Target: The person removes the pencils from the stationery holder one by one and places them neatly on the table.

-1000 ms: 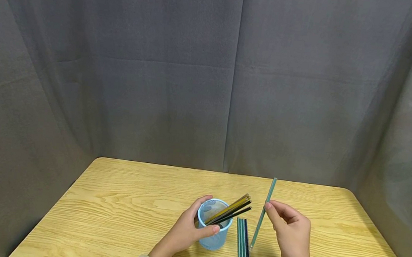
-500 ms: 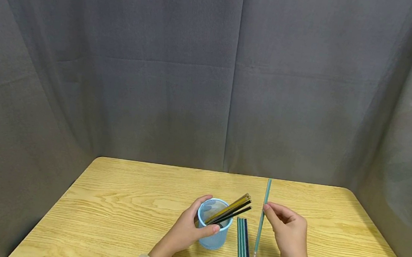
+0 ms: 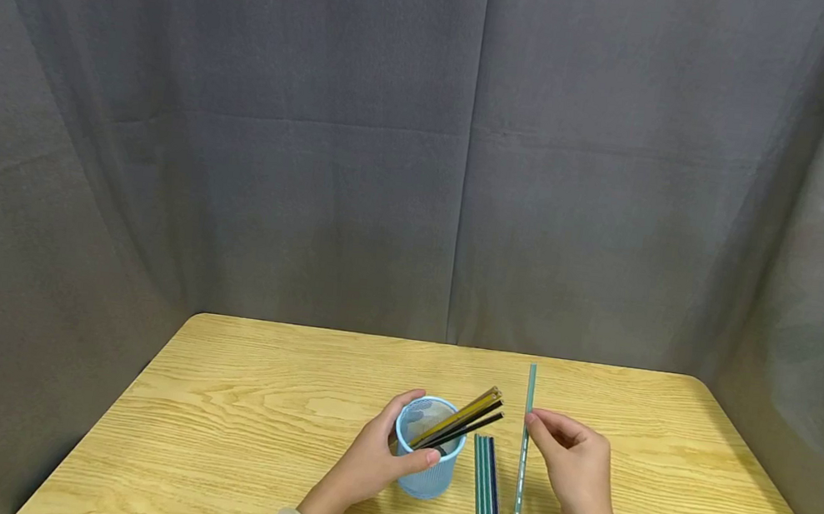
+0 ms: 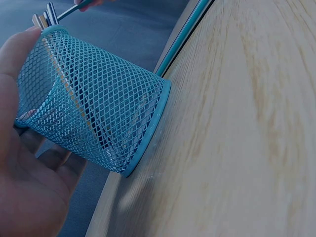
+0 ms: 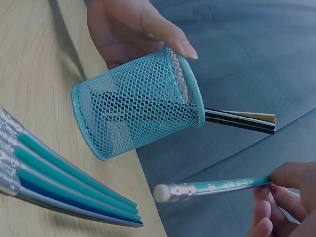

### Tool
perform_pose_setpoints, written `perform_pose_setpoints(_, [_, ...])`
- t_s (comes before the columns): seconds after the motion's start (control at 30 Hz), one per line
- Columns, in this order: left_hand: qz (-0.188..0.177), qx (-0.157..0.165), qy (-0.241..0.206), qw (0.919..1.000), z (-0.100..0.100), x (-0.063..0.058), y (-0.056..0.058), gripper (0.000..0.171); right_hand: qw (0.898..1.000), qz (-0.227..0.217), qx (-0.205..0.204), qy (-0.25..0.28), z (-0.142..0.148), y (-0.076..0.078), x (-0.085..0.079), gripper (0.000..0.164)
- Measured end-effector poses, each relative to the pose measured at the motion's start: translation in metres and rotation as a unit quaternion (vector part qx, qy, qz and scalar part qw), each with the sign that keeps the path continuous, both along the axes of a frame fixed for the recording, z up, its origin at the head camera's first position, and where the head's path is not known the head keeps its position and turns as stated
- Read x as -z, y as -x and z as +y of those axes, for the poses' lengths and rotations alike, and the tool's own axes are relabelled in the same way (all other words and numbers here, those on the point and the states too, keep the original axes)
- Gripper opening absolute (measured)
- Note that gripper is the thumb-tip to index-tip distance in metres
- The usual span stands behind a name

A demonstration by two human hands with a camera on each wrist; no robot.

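My left hand [image 3: 377, 458] grips a light blue mesh pencil cup [image 3: 426, 480] from its left side, thumb over the rim. Several black and yellow pencils [image 3: 461, 420] lean to the right inside the cup. In my right hand [image 3: 578, 467] a green pencil [image 3: 522, 470] is pinched between thumb and fingers, held lengthwise away from me. Its white eraser [image 5: 161, 193] shows in the right wrist view, at the end nearer my body. Between cup and right hand lies a row of green and dark blue pencils [image 3: 486, 499] on the table, erasers toward me.
The wooden table [image 3: 253, 408] reaches back to a grey cloth curtain [image 3: 355, 226], which also hangs along both sides. The table's far edge runs just beyond the raised tip of the held pencil in the head view.
The green pencil in my right hand has turned from a slant to nearly straight, its eraser end swinging toward me and right. The right hand has shifted slightly left; the left hand and cup stay put.
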State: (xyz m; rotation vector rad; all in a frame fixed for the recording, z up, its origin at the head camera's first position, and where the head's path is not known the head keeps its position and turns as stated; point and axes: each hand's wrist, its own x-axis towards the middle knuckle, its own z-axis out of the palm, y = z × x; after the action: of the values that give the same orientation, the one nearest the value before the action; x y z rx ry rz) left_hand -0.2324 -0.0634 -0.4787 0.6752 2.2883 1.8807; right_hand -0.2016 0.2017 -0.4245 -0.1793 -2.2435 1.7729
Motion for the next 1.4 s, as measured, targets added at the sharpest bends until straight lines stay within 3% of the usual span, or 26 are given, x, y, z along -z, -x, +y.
perform_pose_setpoints(0.8, [-0.006, 0.003, -0.001, 1.0, 0.001, 0.0, 0.0, 0.073, 0.994, -0.072, -0.051, -0.064, 0.006, 0.006, 0.014, 0.027])
perform_pose_setpoints(1.4, [-0.007, -0.002, -0.001, 1.0, 0.0, 0.001, 0.0, 0.074, 0.986, -0.101, -0.076, -0.108, 0.005, 0.009, 0.027, 0.018])
